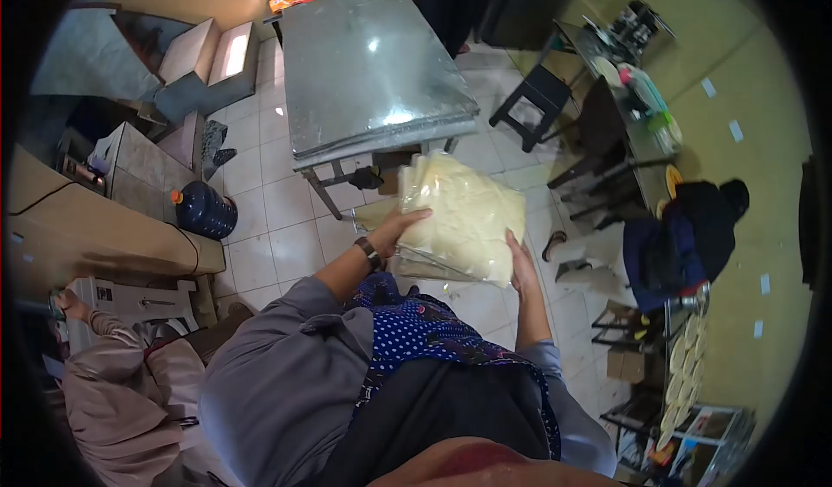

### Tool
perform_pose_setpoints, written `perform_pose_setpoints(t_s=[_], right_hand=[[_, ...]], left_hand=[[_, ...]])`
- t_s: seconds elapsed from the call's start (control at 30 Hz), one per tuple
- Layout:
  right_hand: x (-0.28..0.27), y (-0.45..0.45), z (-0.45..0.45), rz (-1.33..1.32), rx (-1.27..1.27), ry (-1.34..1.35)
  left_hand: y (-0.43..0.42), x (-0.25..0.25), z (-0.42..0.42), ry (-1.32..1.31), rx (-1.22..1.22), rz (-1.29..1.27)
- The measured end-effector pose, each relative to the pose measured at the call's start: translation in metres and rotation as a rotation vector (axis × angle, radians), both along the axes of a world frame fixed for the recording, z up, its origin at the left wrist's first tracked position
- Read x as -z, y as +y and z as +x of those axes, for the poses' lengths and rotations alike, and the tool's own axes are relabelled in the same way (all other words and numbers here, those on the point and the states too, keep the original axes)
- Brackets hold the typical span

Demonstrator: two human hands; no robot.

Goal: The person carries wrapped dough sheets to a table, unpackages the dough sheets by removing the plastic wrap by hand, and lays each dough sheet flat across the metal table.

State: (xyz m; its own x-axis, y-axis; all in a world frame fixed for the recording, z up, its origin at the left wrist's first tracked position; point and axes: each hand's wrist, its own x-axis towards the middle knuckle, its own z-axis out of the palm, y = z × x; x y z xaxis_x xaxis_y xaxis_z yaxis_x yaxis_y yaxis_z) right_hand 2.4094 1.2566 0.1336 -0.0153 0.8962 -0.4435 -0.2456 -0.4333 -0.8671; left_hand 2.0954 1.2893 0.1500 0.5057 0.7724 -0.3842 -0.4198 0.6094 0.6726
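Between my two hands is a stack of flat, pale yellow dough sheets (464, 214) in clear plastic, held up in front of my apron. My left hand (400, 230) grips its left edge, thumb lying on top and the other fingers hidden beneath. At the right edge my right hand (522, 264) holds on, with the thumb showing and the fingers mostly behind the stack. Just beyond the stack stands a metal-topped table (368, 71) with a shiny surface.
A blue water jug (206, 213) stands on the tiled floor at left. One person (130, 392) is at lower left, another (676, 244) bends over the right-hand counter. Round dough pieces (685, 370) line that counter. A dark stool (536, 106) stands right of the table.
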Motion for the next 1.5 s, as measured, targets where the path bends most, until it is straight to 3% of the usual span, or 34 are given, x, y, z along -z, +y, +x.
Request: perform_pose_setpoints(t_s=[0.07, 0.2, 0.4, 0.53, 0.63, 0.67, 0.7, 0.77, 0.83, 0.87, 0.93, 0.97, 1.03, 1.1, 1.13, 1.17, 1.2, 1.23, 1.3, 1.33, 1.4, 1.5], right_hand=[[0.004, 0.057, -0.032, 0.046, -0.091, -0.032], [-0.018, 0.17, -0.098, 0.031, -0.205, -0.042], [-0.058, 0.35, -0.185, 0.153, -0.31, -0.017], [-0.055, 0.449, -0.21, 0.163, -0.276, -0.142], [-0.033, 0.459, -0.196, 0.056, -0.196, -0.211], [-0.011, 0.453, -0.182, 0.04, -0.175, -0.288], [0.015, 0.444, -0.166, 0.025, -0.149, -0.365], [0.073, 0.396, -0.123, 0.081, -0.215, -0.318], [0.116, 0.318, -0.082, -0.045, -0.218, -0.328], [0.135, 0.269, -0.065, -0.127, -0.167, -0.316], [0.14, 0.171, -0.038, -0.29, -0.114, -0.499], [0.139, 0.119, -0.025, -0.39, -0.084, -0.587], [0.178, 0.006, 0.005, -0.427, -0.155, -0.988], [0.17, -0.086, 0.008, -0.69, -0.096, -1.126], [0.271, -0.17, 0.018, -0.749, -0.092, -1.252], [0.224, -0.199, 0.003, -0.94, 0.3, -1.045], [0.209, -0.228, -0.009, -1.027, 0.466, -0.974], [0.184, -0.25, -0.031, -1.022, 0.947, -0.742], [0.177, -0.286, -0.065, -0.93, 1.388, -0.397], [0.171, -0.303, -0.085, -0.956, 1.47, -0.362], [0.159, -0.332, -0.122, -0.924, 1.343, -0.264], [0.16, -0.393, -0.176, -1.039, 1.373, -0.218]], left_hand=[[0.024, -0.002, -0.03, -0.037, -0.196, -0.031], [0.101, 0.009, -0.091, 0.045, -0.306, 0.045], [0.253, -0.03, -0.178, 0.114, -0.404, 0.11], [0.339, -0.041, -0.223, 0.132, -0.39, 0.049], [0.369, -0.024, -0.233, 0.335, -0.404, 0.188], [0.376, 0.0, -0.238, 0.86, -0.516, 0.356], [0.383, 0.021, -0.242, 1.384, -0.608, 0.539], [0.387, 0.043, -0.239, 1.317, -0.555, 0.568], [0.386, 0.054, -0.22, 1.6, -0.26, 0.506], [0.384, 0.052, -0.203, 1.583, -0.21, 0.545], [0.381, 0.035, -0.148, 1.866, -0.203, 0.729], [0.386, 0.034, -0.12, 1.87, -0.204, 0.91], [0.395, 0.033, -0.055, 1.768, -0.142, 1.264], [0.395, 0.042, 0.017, 1.47, -0.057, 1.561], [0.376, 0.028, 0.057, 1.39, 0.102, 1.591], [0.363, 0.025, 0.093, 1.225, 0.269, 1.698], [0.348, 0.021, 0.126, 1.065, 0.427, 1.792], [0.324, 0.005, 0.158, 0.991, 0.645, 1.845], [0.288, 0.014, 0.218, 0.698, 0.976, 1.96], [0.258, 0.013, 0.249, 0.613, 1.026, 2.007], [0.195, 0.003, 0.283, 0.569, 1.442, 2.044], [0.093, 0.013, 0.318, 0.333, 1.611, 2.122]])
